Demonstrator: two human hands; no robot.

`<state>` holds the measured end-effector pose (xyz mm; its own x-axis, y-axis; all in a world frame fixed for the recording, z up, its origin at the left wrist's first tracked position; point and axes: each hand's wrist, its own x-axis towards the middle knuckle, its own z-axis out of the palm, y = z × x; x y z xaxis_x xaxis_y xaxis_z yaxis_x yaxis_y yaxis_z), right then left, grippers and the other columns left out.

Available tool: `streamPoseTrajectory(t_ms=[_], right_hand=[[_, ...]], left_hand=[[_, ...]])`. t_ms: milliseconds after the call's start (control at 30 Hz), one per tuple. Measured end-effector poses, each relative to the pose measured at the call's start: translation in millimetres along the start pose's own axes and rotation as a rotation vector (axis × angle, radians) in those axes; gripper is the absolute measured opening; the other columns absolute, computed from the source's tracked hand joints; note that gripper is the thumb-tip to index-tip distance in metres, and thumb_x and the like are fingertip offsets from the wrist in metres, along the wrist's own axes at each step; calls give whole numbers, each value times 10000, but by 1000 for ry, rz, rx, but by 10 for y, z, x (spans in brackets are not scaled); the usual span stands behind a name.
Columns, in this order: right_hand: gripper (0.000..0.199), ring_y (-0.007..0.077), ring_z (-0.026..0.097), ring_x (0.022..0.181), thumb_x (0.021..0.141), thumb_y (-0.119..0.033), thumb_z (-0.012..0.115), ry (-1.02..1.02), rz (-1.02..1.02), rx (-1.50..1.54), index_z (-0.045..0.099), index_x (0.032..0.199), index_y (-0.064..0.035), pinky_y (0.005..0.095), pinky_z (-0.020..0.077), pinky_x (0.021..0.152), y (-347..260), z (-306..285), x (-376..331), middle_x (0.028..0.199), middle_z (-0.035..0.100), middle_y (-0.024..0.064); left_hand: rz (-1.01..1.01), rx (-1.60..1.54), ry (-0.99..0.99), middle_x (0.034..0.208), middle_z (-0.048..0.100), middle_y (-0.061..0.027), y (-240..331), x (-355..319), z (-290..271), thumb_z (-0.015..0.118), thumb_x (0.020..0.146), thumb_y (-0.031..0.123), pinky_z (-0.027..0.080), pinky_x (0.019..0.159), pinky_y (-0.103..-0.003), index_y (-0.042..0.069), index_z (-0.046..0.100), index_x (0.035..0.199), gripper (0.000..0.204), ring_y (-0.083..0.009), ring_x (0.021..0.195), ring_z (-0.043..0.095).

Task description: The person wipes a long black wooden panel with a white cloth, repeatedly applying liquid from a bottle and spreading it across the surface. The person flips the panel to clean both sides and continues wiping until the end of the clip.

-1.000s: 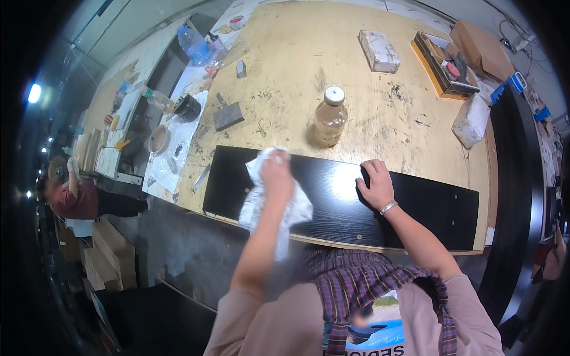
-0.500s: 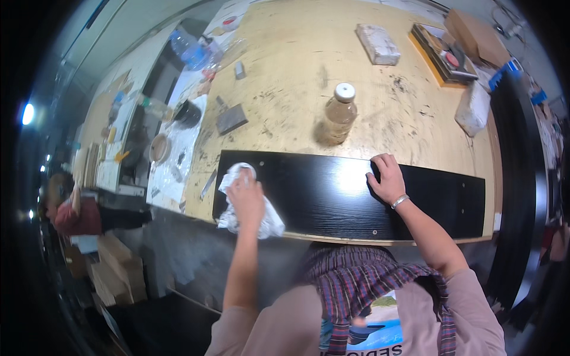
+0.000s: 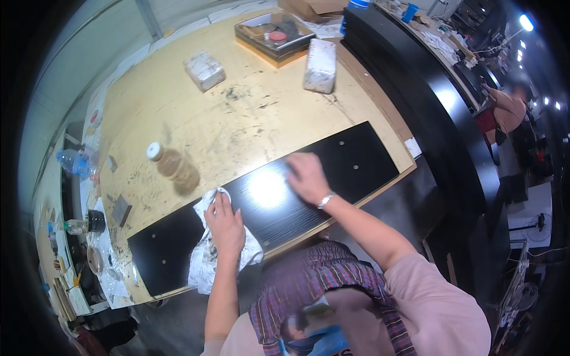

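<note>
"Pale wood, scuffed with dark marks, stretches across the workshop desk [image 3: 148, 101] on my remote feed, a black board [image 3: 249, 202] set slantwise along its near edge."

"How far along is the work?"

"Midway, I judge. A white cloth [image 3: 202, 264] lies across the board left of centre, its lower end hanging past the near edge, and the wiping looks unfinished. Both ends of the board lie clear of the cloth, though I cannot tell which stretches are done and which are left. A white-capped bottle [image 3: 178, 169] stands just beyond the far edge, near the cloth."

"And the hands?"

"I watch the left hand [image 3: 225, 231] rest palm-down on the cloth, fingers extended over it; whether they pinch a fold, I cannot tell. Its forearm rises nearly straight from below."

"The other?"

"Empty, by my view. The right hand [image 3: 308, 178], slightly blurred, lies palm-down on the board, its loosely parted fingers at the far edge, gripping nothing. I take it as a brace. That forearm slants in from the lower right, a silver bracelet [image 3: 326, 200] at the wrist."
</note>
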<state>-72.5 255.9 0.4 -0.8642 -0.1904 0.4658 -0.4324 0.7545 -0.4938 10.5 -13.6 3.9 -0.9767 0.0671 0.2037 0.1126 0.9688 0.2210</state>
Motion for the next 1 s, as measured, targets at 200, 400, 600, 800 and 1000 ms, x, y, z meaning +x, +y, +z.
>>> streamPoseTrajectory(t_ms=[200,400,600,800,1000], right_hand=[[287,366,599,1078,889,-150,673,254,464,-223,672,1133,0,452,457,977,1645,-1499,-743,1121,664,178],[362,192,600,1227,1012,-163,566,150,647,421,618,1316,26,316,416,1085,2250,-1905,-1339,1258,680,105],[480,197,634,1172,1067,-352,488,407,830,661,558,1370,15,327,462,1036,2373,-2425,-1255,1190,695,125],[336,151,671,936,1047,-239,548,540,909,684,621,1253,17,283,517,886,2528,-2906,-1298,1064,717,97],[214,118,660,867,902,-72,696,290,872,496,690,1091,30,281,520,798,2444,-2400,-1456,944,712,78]], left_hand=[[153,-101,-31,1524,438,-159,1208,700,449,653,925,225,287,1166,-543,-16,464,1447,606,-368,1279,445],[407,-162,67,1472,499,-167,2630,1509,1001,664,913,293,354,1115,-461,-47,510,1394,608,-347,1278,463],[897,-633,-356,1141,670,-200,4096,1184,1282,663,827,108,481,991,-456,-18,606,1259,454,-379,1075,619],[761,-1182,-1343,1184,699,-176,4183,329,763,604,949,64,504,957,-365,52,705,1245,313,-307,1064,651],[400,-712,-200,1279,615,-195,3677,1964,761,619,931,88,507,960,-432,-14,624,1295,378,-346,1135,615]])
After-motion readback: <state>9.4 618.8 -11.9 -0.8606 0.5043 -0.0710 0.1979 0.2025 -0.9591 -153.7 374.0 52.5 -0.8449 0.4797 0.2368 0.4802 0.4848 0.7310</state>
